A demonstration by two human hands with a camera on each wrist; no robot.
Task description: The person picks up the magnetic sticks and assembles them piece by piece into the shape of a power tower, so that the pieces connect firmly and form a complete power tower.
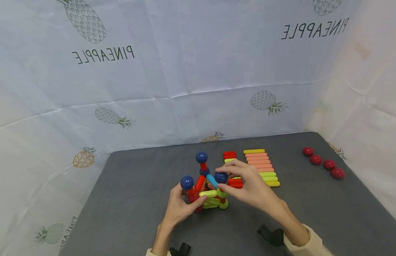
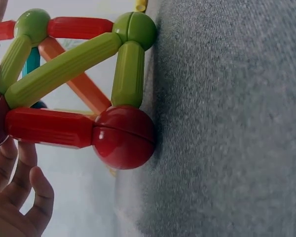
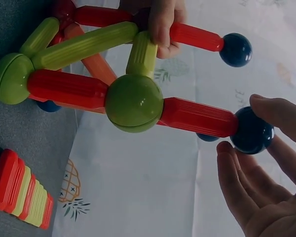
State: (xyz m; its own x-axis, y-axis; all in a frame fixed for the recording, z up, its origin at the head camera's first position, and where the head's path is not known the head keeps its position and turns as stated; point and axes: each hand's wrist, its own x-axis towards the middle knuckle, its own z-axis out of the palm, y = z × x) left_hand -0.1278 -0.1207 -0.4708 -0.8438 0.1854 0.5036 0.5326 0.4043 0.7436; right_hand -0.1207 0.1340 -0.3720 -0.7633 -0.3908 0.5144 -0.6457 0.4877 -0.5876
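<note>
A structure of coloured rods and balls stands on the grey table, with green balls (image 3: 134,103) and red balls (image 2: 124,137) at its joints. My right hand (image 1: 250,185) pinches a dark blue ball (image 3: 251,130) between thumb and fingers, at the end of an upright red rod (image 3: 200,116). From the other side my left hand (image 1: 181,208) grips the structure near an upper red ball, its thumb on a short yellow-green rod (image 1: 208,193). Two more blue balls top other red rods, one at the left (image 1: 186,182) and one at the back (image 1: 201,157).
Behind my right hand lie rows of loose rods, salmon ones (image 1: 260,161) among yellow, green and red. Several red balls (image 1: 329,164) line the table's right side. A white cloth (image 1: 198,64) printed with pineapples hangs behind the grey table (image 1: 130,199).
</note>
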